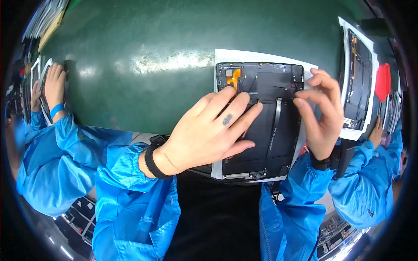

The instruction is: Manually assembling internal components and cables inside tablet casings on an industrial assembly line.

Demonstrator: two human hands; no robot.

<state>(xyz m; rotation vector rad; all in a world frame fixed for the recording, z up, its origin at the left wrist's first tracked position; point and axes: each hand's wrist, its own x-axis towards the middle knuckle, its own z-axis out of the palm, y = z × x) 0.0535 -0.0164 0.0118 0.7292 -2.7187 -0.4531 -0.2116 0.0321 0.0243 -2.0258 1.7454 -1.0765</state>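
An opened tablet housing [261, 148], black inside, lies in front of me on a white sheet [244, 55]. An orange flex cable [235, 78] shows near its top left, and a pale ribbon cable [275, 124] runs down its middle. My left hand [217, 122] rests over the housing's left half with fingers stretched out, fingertips at the row of parts across its middle. At the right edge, my right hand [322, 111] holds thumb and index finger close together beside thin wires [287, 88]; whatever lies between those fingertips is too small to make out.
Another opened tablet housing [358, 82] lies on white sheeting to the right, with a red piece [383, 82] beyond it. Co-workers in blue sleeves sit on both sides; one's hand [55, 87] is at the far left. The green tabletop [174, 26] has a worn patch.
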